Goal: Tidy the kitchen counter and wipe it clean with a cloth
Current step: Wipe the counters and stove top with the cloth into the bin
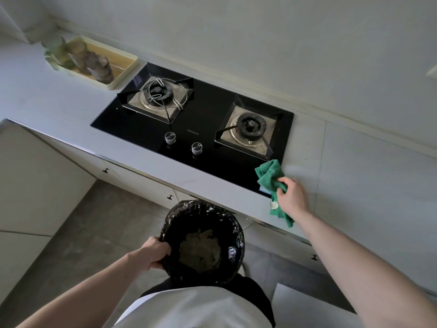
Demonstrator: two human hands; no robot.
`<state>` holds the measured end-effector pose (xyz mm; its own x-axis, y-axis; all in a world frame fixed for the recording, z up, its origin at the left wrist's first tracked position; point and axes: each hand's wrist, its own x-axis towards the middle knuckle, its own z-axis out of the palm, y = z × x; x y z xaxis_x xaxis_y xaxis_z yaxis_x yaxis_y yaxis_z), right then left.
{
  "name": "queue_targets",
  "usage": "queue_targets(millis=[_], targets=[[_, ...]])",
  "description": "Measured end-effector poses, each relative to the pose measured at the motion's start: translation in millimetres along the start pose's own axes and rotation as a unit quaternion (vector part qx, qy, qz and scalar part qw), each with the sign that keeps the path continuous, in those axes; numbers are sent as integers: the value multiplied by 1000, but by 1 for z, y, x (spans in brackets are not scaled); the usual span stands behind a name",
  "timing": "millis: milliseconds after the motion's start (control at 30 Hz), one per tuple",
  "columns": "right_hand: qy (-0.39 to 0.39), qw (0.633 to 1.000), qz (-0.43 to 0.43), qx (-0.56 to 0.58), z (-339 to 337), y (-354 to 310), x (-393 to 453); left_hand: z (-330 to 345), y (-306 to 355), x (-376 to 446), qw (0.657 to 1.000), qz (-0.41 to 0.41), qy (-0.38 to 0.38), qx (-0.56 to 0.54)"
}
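Right hand [292, 196] grips bunched green cloth [269, 176] — left hand [155, 253] clasps bin [203, 242] rim.

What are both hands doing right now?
Left hand: closed on the rim of the black-lined bin.
Right hand: closed on the green cloth at the stove's near right corner.

I see right hand [292, 194] gripping green cloth [269, 177] at hob [203, 129] corner; left hand [155, 252] holds black-lined bin [203, 242] rim below counter [59, 107] edge.
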<state>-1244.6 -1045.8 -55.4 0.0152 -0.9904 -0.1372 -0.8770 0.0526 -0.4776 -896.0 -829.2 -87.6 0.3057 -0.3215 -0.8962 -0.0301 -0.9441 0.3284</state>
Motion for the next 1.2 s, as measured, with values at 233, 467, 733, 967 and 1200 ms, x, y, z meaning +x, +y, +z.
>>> queue_targets(millis=[233, 467, 733, 967, 1200], targets=[[-26, 998, 15, -56, 31, 9, -15, 33, 1, -22, 1000, -4, 22, -12], [-169, 977, -129, 10, 33, 22, -72, 72, -3, -33, 1000, -9, 26, -10], [-112, 975, -122, 145, -10, 45, -49, 107, -6, -39, 1000, -16, 17, -14], [49, 993, -45, 93, -71, 112, 41, 132, -8, -44, 998, -21, 44, -27], [76, 997, -14, 1, -85, 146, 115, 143, -12, -45, 997, -36, 63, -35]])
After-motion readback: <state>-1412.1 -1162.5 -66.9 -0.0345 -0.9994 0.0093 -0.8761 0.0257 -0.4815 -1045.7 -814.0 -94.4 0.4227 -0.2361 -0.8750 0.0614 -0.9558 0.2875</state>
